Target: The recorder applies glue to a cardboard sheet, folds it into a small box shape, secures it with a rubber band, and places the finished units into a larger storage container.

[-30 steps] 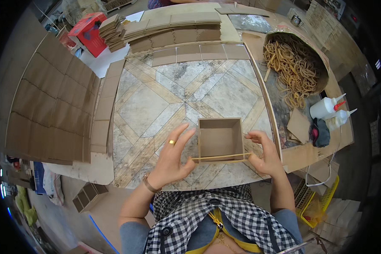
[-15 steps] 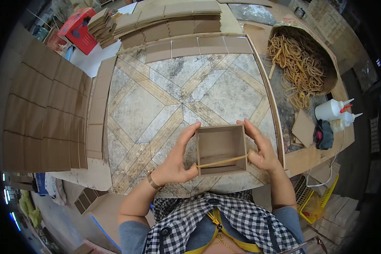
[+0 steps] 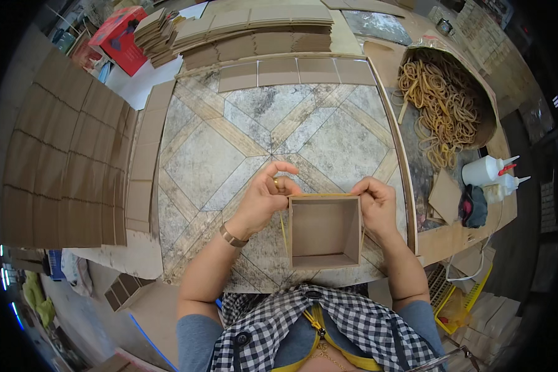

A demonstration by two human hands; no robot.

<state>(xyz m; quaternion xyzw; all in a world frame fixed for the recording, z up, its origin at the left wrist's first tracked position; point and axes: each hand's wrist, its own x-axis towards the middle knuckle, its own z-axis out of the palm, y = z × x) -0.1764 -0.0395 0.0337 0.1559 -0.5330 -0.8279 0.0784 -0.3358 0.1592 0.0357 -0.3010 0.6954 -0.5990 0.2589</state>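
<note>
A small open-topped square box [image 3: 324, 229] of brown board is near the table's front edge, its hollow facing up. A tan rubber band [image 3: 284, 230] runs along its far edge and stands off its left side, with a bit showing at the right side. My left hand [image 3: 259, 201] pinches the band at the far left corner, thumb inward and index finger raised and curved. At the far right corner my right hand [image 3: 378, 204] has its fingers bent and closed on the band. The box's underside is hidden.
Flat board strips [image 3: 278, 72] line the worktop's far and left edges. Stacked brown panels [image 3: 62, 155] rise at the left, more board piles [image 3: 254, 28] at the back. A sack of rubber bands [image 3: 440, 93], glue bottles [image 3: 482, 168] and a dark cloth [image 3: 474, 208] are at the right.
The rubber band has gone from across the box's near part to its far edge. Both hands have shifted to the far corners, their fingers now bent in. The box sits slightly nearer me.
</note>
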